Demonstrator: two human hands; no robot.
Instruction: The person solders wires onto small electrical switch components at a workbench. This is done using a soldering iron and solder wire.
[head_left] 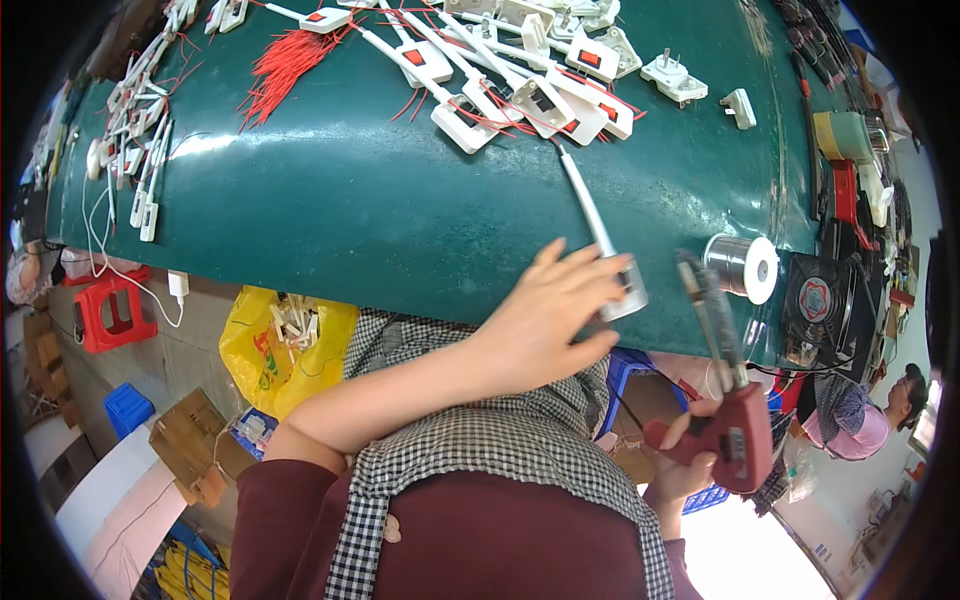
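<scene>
My left hand reaches across my body and holds down a white switch housing at the near edge of the green table. A white cable runs from that housing away toward the pile further back. My right hand is below the table edge, gripping a red soldering gun by its handle. The gun's dark tip points up, just right of the housing. A spool of solder wire lies on its side right beside the tip.
White switch housings with red wires are piled at the back, with a bundle of red wires and white plugs. A small fan sits at right. Yellow bag of parts, red stool, another person.
</scene>
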